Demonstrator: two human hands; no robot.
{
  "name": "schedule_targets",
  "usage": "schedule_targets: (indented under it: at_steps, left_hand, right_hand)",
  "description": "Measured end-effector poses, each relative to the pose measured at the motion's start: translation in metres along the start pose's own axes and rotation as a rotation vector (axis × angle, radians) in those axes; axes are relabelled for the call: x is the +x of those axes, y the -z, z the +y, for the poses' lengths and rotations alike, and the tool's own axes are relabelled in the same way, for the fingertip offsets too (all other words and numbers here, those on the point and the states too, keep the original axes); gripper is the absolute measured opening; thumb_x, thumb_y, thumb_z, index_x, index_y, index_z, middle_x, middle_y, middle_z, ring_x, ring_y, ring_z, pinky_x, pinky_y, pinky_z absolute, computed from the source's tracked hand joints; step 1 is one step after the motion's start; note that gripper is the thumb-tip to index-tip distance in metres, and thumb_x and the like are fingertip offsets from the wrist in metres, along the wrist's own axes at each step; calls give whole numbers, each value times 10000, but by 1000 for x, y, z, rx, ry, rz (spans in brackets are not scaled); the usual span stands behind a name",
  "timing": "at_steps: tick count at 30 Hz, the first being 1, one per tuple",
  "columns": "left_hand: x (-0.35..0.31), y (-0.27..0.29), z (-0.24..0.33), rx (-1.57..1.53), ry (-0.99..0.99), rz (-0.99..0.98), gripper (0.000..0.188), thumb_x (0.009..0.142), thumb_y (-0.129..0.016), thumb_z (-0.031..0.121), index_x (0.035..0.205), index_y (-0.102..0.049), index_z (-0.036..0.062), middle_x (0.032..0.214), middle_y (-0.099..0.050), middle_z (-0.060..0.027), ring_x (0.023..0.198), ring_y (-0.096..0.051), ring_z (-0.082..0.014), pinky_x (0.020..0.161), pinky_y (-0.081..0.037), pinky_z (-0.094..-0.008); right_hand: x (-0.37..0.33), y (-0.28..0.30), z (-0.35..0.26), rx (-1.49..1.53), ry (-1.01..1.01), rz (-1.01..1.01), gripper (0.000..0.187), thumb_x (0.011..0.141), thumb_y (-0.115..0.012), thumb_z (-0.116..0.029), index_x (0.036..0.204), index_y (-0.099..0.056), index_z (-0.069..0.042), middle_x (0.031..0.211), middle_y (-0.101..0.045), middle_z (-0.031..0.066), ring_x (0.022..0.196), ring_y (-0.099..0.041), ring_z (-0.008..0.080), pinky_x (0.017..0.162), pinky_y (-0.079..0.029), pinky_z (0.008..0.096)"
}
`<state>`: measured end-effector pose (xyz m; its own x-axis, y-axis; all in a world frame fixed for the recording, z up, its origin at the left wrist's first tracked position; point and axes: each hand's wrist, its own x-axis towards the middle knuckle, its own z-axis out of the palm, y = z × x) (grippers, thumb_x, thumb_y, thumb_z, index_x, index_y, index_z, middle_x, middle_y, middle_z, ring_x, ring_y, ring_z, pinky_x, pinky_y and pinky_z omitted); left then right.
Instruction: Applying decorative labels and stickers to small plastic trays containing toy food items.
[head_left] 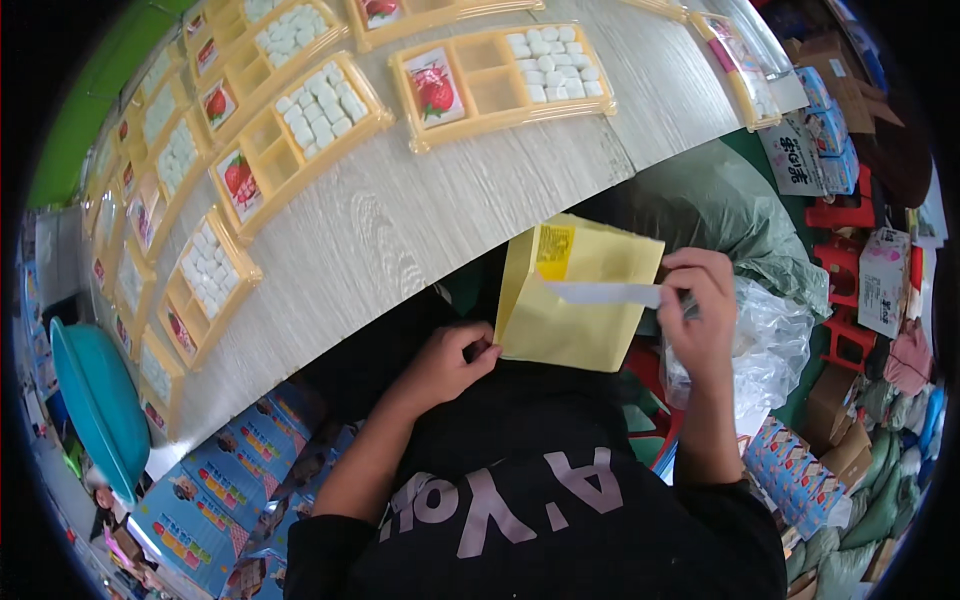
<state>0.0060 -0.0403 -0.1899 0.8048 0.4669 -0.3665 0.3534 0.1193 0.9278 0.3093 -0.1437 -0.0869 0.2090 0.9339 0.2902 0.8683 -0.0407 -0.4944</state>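
A pale yellow folded piece of card or box (575,325), with a bright yellow printed patch near its upper left, is held over my lap below the table edge. My left hand (447,365) is closed, thumb and forefinger pinching its lower left edge. In my right hand (700,300), at the card's right side, is a flat white strip (605,293) that lies across the card, its tip by the bright patch. Whether my right fingers also touch the card I cannot tell.
On the grey wood-grain table (385,235) stand several pale yellow trays (488,90) with white pieces and strawberry pictures. A teal basin (95,410) and blue printed boxes (205,500) are at left. Clear plastic bags (760,335), red stools (845,270) and cartons crowd the right.
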Motion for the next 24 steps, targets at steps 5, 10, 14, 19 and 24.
schedule_targets:
  at_steps: [5,10,14,19,24]
  left_hand:
    - [1,-3,-1,97,-4,-22,161,918,-702,126,877,-618,-6,738,-625,-108,681,-607,-206,659,-487,-350]
    - [1,-2,-1,194,-78,15,167,892,-713,133,848,-600,19,700,-585,-104,675,-585,-266,657,-474,-398]
    - [-1,0,-1,327,-145,-24,160,876,-713,136,839,-595,34,729,-594,-108,725,-591,-315,686,-474,-435]
    - [-6,-4,9,504,-89,-88,194,926,-686,227,896,-606,53,770,-612,-111,856,-624,-325,778,-491,-449]
    - [-16,-4,55,828,-38,76,235,944,-669,292,967,-627,62,823,-658,-117,842,-669,-337,764,-522,-445]
  right_hand:
    - [-1,31,6,-36,-68,113,174,735,-702,57,870,-625,-20,1016,-668,138,925,-635,321,836,-503,391]
    - [2,57,11,-102,-58,201,160,770,-689,79,894,-631,-5,969,-671,151,885,-653,295,821,-517,359]
    - [0,79,17,-91,-33,236,131,808,-678,77,911,-634,9,958,-666,153,883,-652,277,826,-514,359]
    - [-6,92,9,87,-31,301,91,817,-667,64,878,-622,14,864,-656,140,814,-622,242,742,-479,309]
    - [-4,100,-16,189,9,117,102,753,-719,-16,814,-638,-21,769,-674,131,677,-645,240,610,-481,323]
